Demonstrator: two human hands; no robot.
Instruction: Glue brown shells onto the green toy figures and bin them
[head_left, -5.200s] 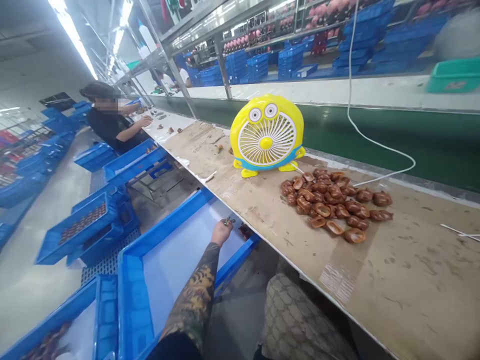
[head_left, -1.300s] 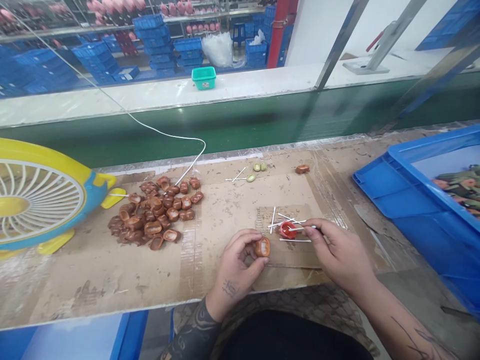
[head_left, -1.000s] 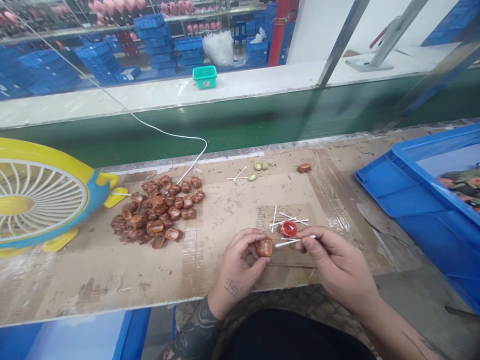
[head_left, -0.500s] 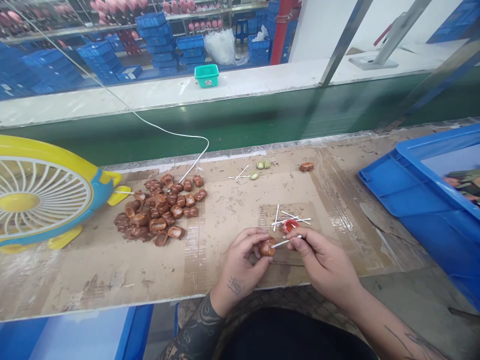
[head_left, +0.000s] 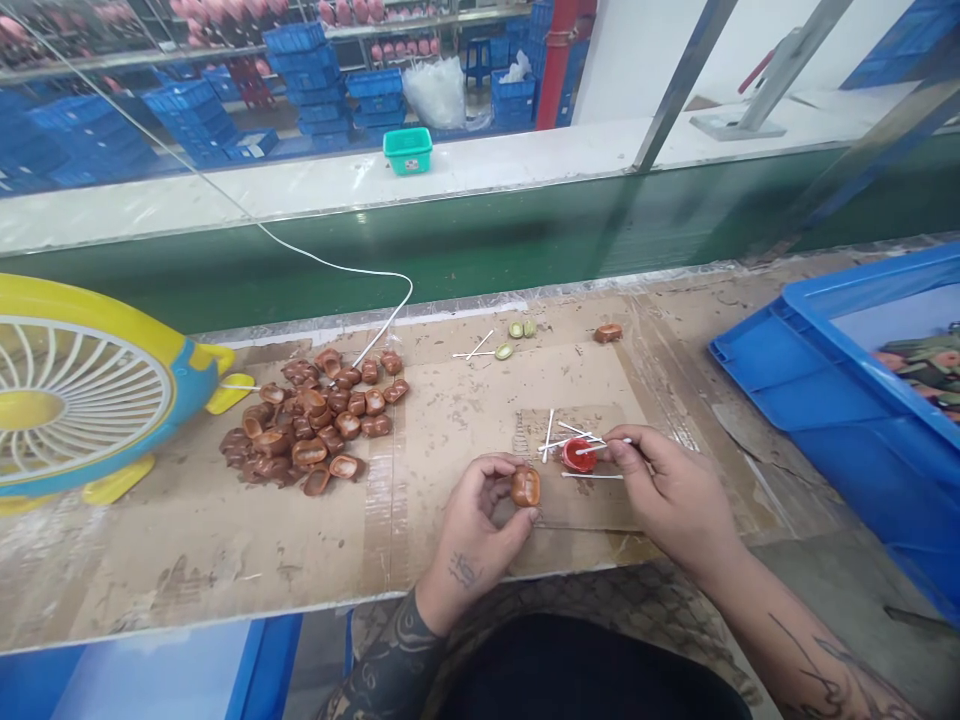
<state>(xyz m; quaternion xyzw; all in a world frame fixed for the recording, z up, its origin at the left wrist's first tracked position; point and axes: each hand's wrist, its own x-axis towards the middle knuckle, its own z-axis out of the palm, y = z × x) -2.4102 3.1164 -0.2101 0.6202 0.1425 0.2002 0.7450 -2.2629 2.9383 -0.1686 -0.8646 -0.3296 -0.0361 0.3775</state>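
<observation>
- By the left hand (head_left: 476, 530) a hollow brown piece (head_left: 526, 487) is held between thumb and curled fingers, with its opening in view
- By the right hand (head_left: 679, 500) a cotton swab (head_left: 609, 445) is pinched at thumb and fingertips – its tip pointed toward nine o'clock, at the mouth of a red pot (head_left: 570, 465)
- The red pot is set on a small cardboard pad (head_left: 570, 510), at one o'clock from the brown piece
- Loose swabs (head_left: 549, 432) are crossed at ten o'clock from the pot, and one more is laid at five o'clock
- At twelve o'clock from the left hand, green pieces (head_left: 504, 351) are placed beside two crossed swabs
- At ten o'clock from that hand similar pieces are heaped in a pile (head_left: 311, 430) – a yellow fan (head_left: 82, 400) is stood beyond, at nine o'clock
- At two o'clock from the right hand a blue crate (head_left: 817, 400) is seen, with green and pink parts (head_left: 926, 365) held inside
</observation>
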